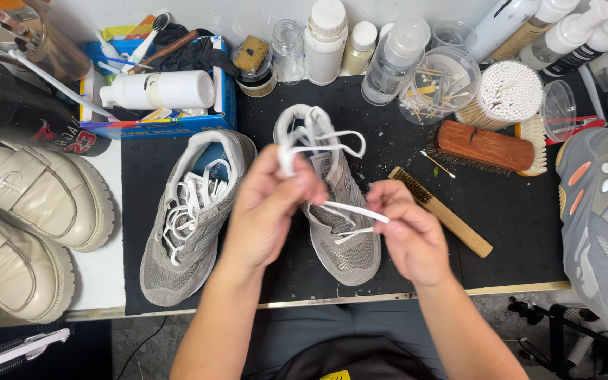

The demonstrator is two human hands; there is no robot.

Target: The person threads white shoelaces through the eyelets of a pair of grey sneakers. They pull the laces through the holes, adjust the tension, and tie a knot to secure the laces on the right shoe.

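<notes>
Two grey sneakers lie on a black mat [508, 218]. The left sneaker [190, 232] has loose white laces. Over the right sneaker [343, 239], my left hand [269, 207] pinches a bunch of white shoelace [318, 137], whose loops hang above the shoe's collar. My right hand [406, 229] grips another stretch of the same lace, pulled taut between both hands just above the shoe's tongue.
A pair of cream shoes [29, 218] sits at the left, a grey and orange sneaker [599, 211] at the right. Two brushes [483, 146] [441, 211], cotton swabs [508, 91], bottles [325, 42] and a blue box [160, 91] of supplies line the back.
</notes>
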